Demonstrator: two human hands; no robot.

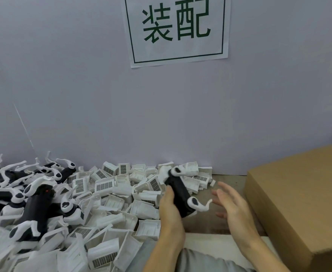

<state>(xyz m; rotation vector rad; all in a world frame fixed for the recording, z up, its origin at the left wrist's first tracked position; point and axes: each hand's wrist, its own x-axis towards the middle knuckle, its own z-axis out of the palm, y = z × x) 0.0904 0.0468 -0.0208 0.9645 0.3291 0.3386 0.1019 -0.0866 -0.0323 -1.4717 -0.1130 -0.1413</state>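
Observation:
My left hand (170,211) grips a black body with white curved legs, a toy-like assembly (180,193), held tilted above the table. My right hand (231,205) is to the right of it with fingers spread and straight, holding nothing and not touching the piece. A heap of white plastic housings with grilles (110,195) covers the table's middle. Several finished black-and-white assemblies (32,197) are piled at the left.
A large brown cardboard box (302,205) stands at the right, close to my right hand. A grey wall with a white sign bearing green characters (177,28) rises behind the table. A bare strip of table (206,224) lies between the heap and the box.

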